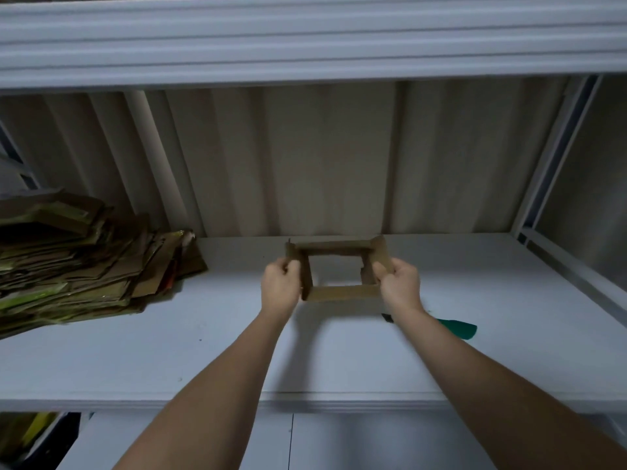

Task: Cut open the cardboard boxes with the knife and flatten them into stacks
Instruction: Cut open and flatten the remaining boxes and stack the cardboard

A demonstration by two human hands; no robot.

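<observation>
Box (339, 269) gripped at side edges by both hands (281, 281); shelf (339, 354) beneath.

Knife (456, 328) mid-part behind right forearm (451, 354)

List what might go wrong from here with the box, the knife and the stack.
1. The knife lies on the shelf partly under the right forearm; lowering that arm could catch it.
2. The left hand and right hand hold the open cardboard box only at its sides, so either grip may slip as it flattens.
3. The flattened cardboard stack looks uneven and may slide.
</observation>
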